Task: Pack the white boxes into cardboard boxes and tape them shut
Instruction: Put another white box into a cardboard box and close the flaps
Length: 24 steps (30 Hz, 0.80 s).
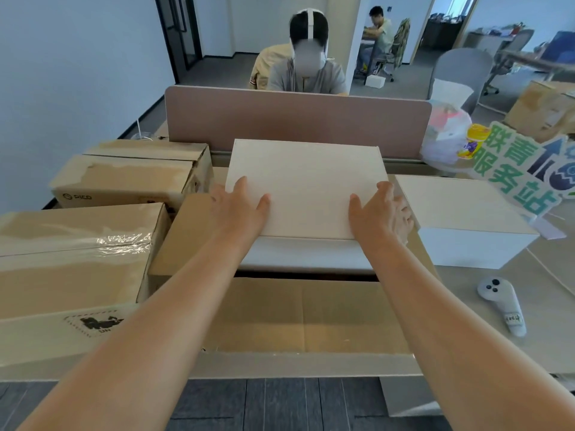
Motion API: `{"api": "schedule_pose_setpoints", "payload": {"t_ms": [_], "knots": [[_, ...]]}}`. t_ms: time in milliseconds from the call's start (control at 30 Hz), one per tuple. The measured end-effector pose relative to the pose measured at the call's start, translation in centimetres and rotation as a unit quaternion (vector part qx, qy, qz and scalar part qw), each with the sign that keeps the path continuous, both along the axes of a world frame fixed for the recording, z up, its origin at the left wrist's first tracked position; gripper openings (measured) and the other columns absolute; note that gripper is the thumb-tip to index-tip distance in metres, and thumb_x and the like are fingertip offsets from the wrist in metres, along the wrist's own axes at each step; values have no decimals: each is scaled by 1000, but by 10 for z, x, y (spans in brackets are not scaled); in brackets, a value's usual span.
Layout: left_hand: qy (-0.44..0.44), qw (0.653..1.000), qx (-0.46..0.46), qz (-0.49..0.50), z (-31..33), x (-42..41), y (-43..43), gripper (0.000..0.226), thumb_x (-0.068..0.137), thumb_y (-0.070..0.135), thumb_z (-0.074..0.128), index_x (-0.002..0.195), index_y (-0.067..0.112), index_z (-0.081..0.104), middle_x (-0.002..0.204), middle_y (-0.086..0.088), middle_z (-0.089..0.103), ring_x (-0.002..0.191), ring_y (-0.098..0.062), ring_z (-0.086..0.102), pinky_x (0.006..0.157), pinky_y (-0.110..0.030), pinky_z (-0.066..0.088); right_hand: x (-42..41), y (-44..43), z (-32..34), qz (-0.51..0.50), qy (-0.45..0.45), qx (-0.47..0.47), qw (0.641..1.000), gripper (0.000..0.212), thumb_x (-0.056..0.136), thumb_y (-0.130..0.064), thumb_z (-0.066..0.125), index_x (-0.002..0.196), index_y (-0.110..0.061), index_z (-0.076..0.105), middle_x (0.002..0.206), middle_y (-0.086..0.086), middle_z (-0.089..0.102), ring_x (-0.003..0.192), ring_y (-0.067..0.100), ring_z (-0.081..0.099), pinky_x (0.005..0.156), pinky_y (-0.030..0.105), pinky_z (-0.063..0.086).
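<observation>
Worktop point(466, 309) crowded. Taped cartons point(77, 244) at left, open cardboard box point(305, 315) centre, flaps out. White box point(306, 185) sits at its opening. Our left hand point(239, 211) and right hand point(384, 214) grip its sides, thumbs on the lid.

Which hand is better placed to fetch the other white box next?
Probably the right hand. It grips the right edge of the held white box, just beside the second white box; the left hand is on the far side.
</observation>
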<state>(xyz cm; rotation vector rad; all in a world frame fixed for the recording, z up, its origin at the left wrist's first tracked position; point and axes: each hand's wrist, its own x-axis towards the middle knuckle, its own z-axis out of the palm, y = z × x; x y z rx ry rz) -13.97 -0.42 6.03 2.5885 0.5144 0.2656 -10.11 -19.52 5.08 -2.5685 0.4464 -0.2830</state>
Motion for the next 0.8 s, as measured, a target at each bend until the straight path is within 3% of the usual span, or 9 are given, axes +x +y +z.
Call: {"api": "schedule_pose_setpoints", "payload": {"t_ms": [400, 667, 800], "knots": [[11, 1000, -11, -3, -5, -10, -7, 60, 93, 50, 40, 144, 22, 28, 139, -18, 35, 129, -31, 32, 101, -38, 31, -8, -11, -4, 5, 7, -21, 1000, 51, 93, -46, 44, 134, -16, 35, 131, 17, 45, 122, 35, 41, 103, 41, 28], [26, 1000, 2, -7, -39, -7, 3, 56, 93, 50, 38, 141, 21, 31, 133, -15, 46, 126, -32, 36, 96, -40, 34, -12, -7, -25, 24, 39, -20, 999, 46, 95, -45, 44, 129, -15, 37, 126, 16, 49, 117, 34, 46, 99, 41, 33], [46, 998, -36, 4, -61, -9, 7, 58, 92, 51, 39, 143, 25, 27, 136, -15, 41, 124, -34, 38, 96, -41, 35, -11, -5, -39, 40, 60, -18, 997, 39, 96, -41, 46, 124, -15, 37, 124, 16, 50, 116, 32, 46, 97, 40, 34]]}}
